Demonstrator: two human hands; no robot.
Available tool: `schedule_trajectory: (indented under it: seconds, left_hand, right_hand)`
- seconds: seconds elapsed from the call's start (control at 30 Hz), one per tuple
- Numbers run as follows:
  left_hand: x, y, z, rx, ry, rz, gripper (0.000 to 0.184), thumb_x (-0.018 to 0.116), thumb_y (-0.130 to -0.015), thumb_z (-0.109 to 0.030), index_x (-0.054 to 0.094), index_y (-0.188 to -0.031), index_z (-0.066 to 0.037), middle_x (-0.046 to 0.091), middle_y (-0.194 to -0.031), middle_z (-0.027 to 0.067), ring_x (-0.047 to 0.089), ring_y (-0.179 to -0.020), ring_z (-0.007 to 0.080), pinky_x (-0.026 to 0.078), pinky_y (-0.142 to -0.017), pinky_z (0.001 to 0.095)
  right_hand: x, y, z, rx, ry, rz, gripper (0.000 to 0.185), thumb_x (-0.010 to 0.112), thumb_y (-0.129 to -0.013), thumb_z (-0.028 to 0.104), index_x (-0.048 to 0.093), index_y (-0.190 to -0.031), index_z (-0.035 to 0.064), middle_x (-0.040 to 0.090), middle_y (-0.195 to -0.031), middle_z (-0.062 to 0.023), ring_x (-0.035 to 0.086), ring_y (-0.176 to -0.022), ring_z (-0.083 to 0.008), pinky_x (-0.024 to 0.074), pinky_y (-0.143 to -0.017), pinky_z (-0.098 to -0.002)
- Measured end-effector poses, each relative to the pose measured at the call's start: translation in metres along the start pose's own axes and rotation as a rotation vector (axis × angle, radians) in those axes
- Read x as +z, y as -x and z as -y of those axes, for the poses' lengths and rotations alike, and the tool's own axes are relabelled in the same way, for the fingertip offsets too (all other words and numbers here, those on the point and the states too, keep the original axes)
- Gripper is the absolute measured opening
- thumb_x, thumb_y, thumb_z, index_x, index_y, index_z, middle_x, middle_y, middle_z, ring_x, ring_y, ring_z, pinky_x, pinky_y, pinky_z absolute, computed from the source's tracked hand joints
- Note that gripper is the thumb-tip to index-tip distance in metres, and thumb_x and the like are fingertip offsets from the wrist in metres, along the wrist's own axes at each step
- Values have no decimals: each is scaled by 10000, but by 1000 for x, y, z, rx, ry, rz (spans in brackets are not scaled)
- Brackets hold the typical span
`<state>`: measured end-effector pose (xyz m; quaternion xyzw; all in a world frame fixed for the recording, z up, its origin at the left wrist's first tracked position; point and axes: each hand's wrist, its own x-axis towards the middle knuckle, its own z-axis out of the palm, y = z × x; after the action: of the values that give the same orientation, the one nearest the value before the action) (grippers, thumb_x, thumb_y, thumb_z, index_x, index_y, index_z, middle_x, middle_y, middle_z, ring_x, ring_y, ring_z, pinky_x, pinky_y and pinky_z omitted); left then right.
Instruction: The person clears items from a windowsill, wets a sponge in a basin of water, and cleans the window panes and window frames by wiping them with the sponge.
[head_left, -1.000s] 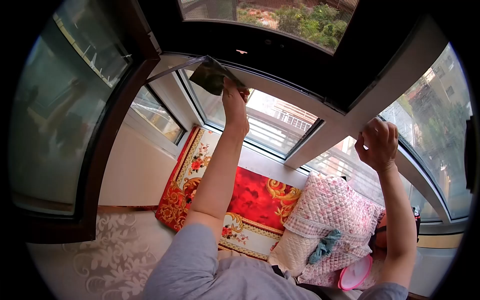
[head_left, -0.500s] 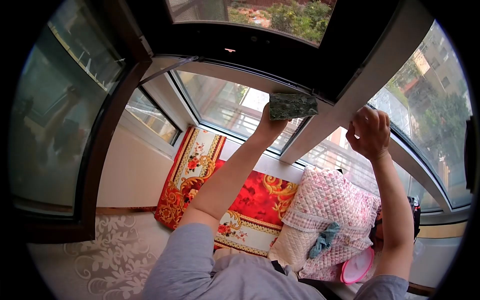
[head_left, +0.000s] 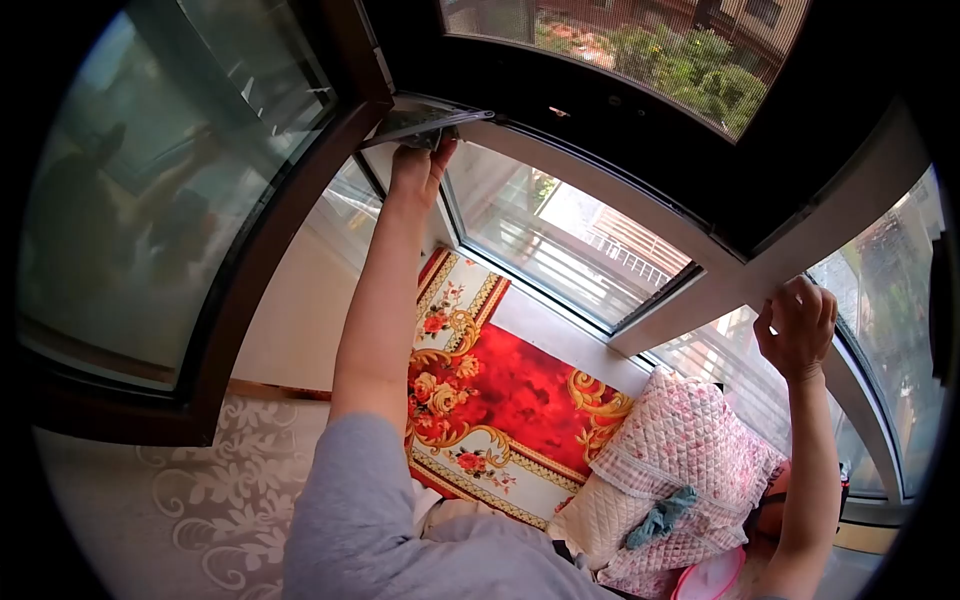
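My left hand (head_left: 418, 168) is raised at the upper corner of the window frame, closed around a folded dark green mottled cloth (head_left: 428, 138). A metal window stay (head_left: 430, 127) crosses in front of the cloth and hides part of it. Close by on the left stands the open brown-framed window sash (head_left: 290, 215). On the right, my right hand (head_left: 800, 325) has its fingers curled against the edge of the light window frame (head_left: 690, 300); the fingertips are partly hidden.
Below lies a red floral mat (head_left: 510, 385) on the sill. Beside it are a pink quilted cover (head_left: 690, 430), a crumpled teal cloth (head_left: 662, 517) and a pink-rimmed round item (head_left: 712, 577). A dark-framed screen (head_left: 640, 70) hangs overhead.
My left hand has moved left along the top of the frame with the green cloth, from the middle to the stay. My right hand stays at the frame, while the view has shifted.
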<state>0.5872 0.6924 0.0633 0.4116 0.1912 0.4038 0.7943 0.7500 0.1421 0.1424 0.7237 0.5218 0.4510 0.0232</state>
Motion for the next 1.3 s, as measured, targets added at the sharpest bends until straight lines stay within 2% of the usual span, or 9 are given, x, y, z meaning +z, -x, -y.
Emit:
schedule_trajectory:
  seconds: [0.17, 0.37, 0.5, 0.7, 0.83, 0.93, 1.03, 1.2, 1.3]
  left_hand:
    - [-20, -39, -14, 67, -38, -109, 216, 652, -1014, -303, 651, -1010, -86, 661, -775, 12, 606, -622, 86, 470, -499, 217]
    - [-31, -46, -19, 166, -170, -451, 149, 704, -952, -235, 625, -988, -113, 554, -690, 1, 383, -432, 59, 276, -411, 230]
    - [-24, -44, -10, 441, -161, -435, 149, 728, -913, -176, 668, -990, -64, 665, -826, 49, 604, -654, 137, 471, -580, 289]
    - [-2, -37, 8, 1108, -1033, -536, 215, 624, -941, -28, 654, -1138, 52, 675, -1193, 195, 654, -1108, 319, 488, -1010, 389]
    - [-29, -39, 26, 1250, -1414, -583, 370, 538, -1032, -199, 596, -1273, 76, 624, -1242, 273, 617, -1179, 364, 496, -995, 450]
    - [-39, -33, 52, 924, -1103, -614, 392, 536, -1036, -216, 586, -1268, 96, 585, -1282, 302, 588, -1204, 412, 487, -998, 477]
    - [-89, -34, 107, 964, -1150, -646, 384, 552, -1019, -205, 583, -1262, 90, 569, -1304, 298, 571, -1207, 444, 487, -977, 498]
    - [-141, -23, 136, 470, -1471, -442, 351, 601, -958, -164, 587, -1233, 55, 608, -1231, 281, 611, -1065, 482, 506, -897, 519]
    - [-92, -28, 72, 933, -1475, -482, 298, 584, -952, -119, 573, -1197, 49, 623, -1181, 270, 634, -1002, 481, 549, -814, 531]
  right_hand:
    - [1, -1, 0, -10, 23, 0, 260, 695, -738, 148, 643, -993, 142, 523, -1172, -75, 524, -1057, -273, 460, -931, -430]
    - [-1, -5, 0, -39, 41, -16, 231, 687, -750, 143, 635, -976, 137, 535, -1152, -76, 537, -1024, -264, 463, -910, -421]
    - [-1, -5, 0, -51, 53, -29, 214, 686, -762, 150, 626, -967, 139, 541, -1152, -72, 538, -1022, -264, 459, -899, -421]
    - [2, 0, -2, -53, 80, -31, 207, 675, -797, 161, 630, -998, 147, 539, -1175, -74, 537, -1033, -272, 458, -905, -419]
    - [6, 14, -10, -55, 105, 23, 201, 673, -815, 188, 644, -1004, 128, 545, -1207, -84, 518, -1107, -273, 441, -950, -425]
    - [11, 22, -15, -70, 96, -10, 219, 679, -826, 198, 658, -1031, 123, 547, -1247, -98, 517, -1129, -282, 445, -952, -419]
    - [9, 25, -17, -77, 81, -25, 259, 689, -831, 188, 649, -1078, 123, 541, -1263, -115, 526, -1136, -295, 458, -952, -421]
    - [7, 28, -21, -89, 85, -4, 264, 687, -836, 170, 644, -1093, 128, 523, -1305, -123, 524, -1152, -304, 456, -963, -425]
    - [8, 37, -27, -95, 97, 30, 290, 692, -841, 166, 629, -1117, 107, 535, -1280, -132, 529, -1139, -320, 454, -954, -432]
